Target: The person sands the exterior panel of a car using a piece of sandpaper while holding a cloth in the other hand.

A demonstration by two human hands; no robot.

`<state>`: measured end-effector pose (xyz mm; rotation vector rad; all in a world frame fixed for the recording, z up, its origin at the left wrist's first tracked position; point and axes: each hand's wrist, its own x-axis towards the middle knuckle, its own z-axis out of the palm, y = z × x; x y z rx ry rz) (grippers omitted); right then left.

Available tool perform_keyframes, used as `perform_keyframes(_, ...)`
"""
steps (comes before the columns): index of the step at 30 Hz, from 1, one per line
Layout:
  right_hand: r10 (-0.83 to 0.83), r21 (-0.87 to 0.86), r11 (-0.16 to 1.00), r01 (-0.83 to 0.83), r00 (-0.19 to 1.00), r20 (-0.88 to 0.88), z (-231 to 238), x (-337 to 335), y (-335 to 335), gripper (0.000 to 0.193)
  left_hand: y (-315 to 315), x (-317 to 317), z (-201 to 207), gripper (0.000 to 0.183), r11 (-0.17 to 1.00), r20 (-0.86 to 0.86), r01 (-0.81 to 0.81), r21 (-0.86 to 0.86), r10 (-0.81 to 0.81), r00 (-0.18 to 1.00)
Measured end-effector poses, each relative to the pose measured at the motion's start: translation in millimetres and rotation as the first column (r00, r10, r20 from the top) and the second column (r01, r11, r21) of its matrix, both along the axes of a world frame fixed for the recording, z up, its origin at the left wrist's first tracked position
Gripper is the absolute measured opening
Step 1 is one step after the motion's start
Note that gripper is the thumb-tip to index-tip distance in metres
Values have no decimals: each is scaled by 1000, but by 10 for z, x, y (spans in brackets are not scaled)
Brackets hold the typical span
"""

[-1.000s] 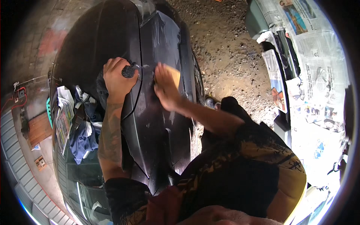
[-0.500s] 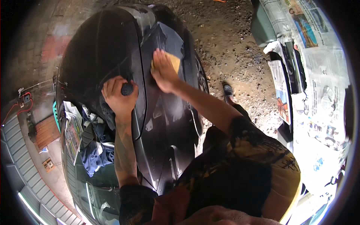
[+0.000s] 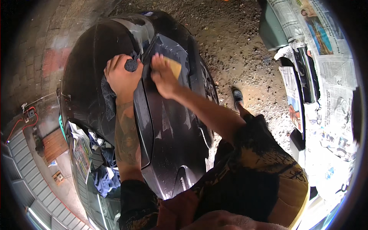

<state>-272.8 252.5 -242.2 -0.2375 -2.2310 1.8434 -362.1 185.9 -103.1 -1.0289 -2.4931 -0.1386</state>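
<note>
My left hand (image 3: pixel 123 76) is closed round a dark grey cloth (image 3: pixel 109 99), which pokes out above the thumb and hangs beside the wrist. That hand rests on the black car hood (image 3: pixel 86 69), close to its seam with the fender. My right hand (image 3: pixel 164 79), its fingertips a little blurred, presses a yellow sheet of what looks like sandpaper (image 3: pixel 175 68) flat on the dull dark fender (image 3: pixel 170 111). Part of the sheet is hidden under the palm. Pale scuffed patches and wet-looking streaks mark the fender.
Newspaper (image 3: pixel 80 149) and crumpled blue clothing (image 3: pixel 106 180) lie by the windscreen. At right stands another vehicle covered with newspaper (image 3: pixel 333 73). Gravelly ground (image 3: pixel 230 46) runs between the two, with my shoe (image 3: pixel 237 96) on it. A brown wooden board (image 3: pixel 54 145) lies at left.
My right hand has slid slightly left and down with the yellow sheet. The left hand has moved up the hood with the cloth. The whole view has shifted a little.
</note>
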Motion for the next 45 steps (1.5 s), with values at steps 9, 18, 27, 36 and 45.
perform_keyframes(9,15,58,998,-16,1000,24,-167,-141,176,67,39,-83,-22,22,998,32,-19,57,17,999)
perform_keyframes(18,16,44,999,-17,1000,17,-185,-170,220,71,75,-98,-31,22,997,44,-24,69,21,999)
perform_keyframes(27,-11,29,999,12,999,-53,-518,-408,565,66,190,-54,-37,21,998,37,-20,66,18,999)
perform_keyframes(36,37,-69,997,-39,999,-34,-612,-556,550,68,99,-69,-17,21,997,35,-45,57,43,998)
perform_keyframes(45,159,-202,962,-185,977,-142,-963,-595,954,63,268,-79,-69,22,995,38,-9,103,5,999)
